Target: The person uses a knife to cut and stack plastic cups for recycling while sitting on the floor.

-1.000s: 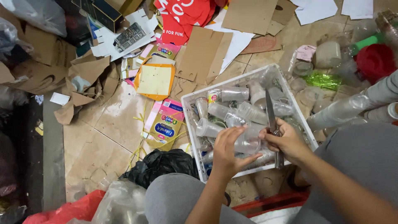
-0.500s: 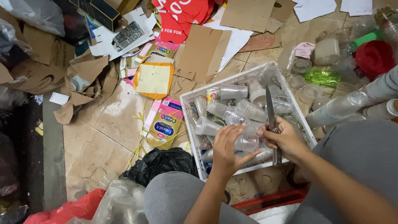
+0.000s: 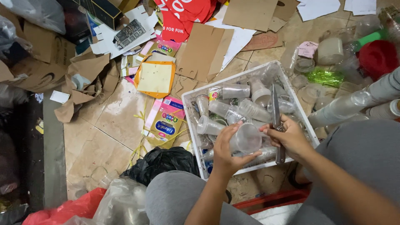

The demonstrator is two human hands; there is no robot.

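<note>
My left hand (image 3: 227, 150) grips a clear plastic cup (image 3: 246, 139) over the near side of a white plastic crate (image 3: 192, 96). The crate is full of several clear plastic cups (image 3: 235, 109) lying on their sides. My right hand (image 3: 289, 137) holds a knife (image 3: 276, 112) by its handle, blade pointing away from me over the crate. Its fingers touch the rim of the cup in my left hand.
Torn cardboard (image 3: 204, 50), flattened cartons (image 3: 163, 123) and red printed paper (image 3: 183, 14) litter the tiled floor. A stack of clear cups (image 3: 354, 102) and a red lid (image 3: 378, 58) lie to the right. A black bag (image 3: 164, 162) and a clear bag (image 3: 123, 204) sit by my knee.
My left hand has lifted a clear cup out of the crate and brought it up against my right hand. The knife has stayed nearly still.
</note>
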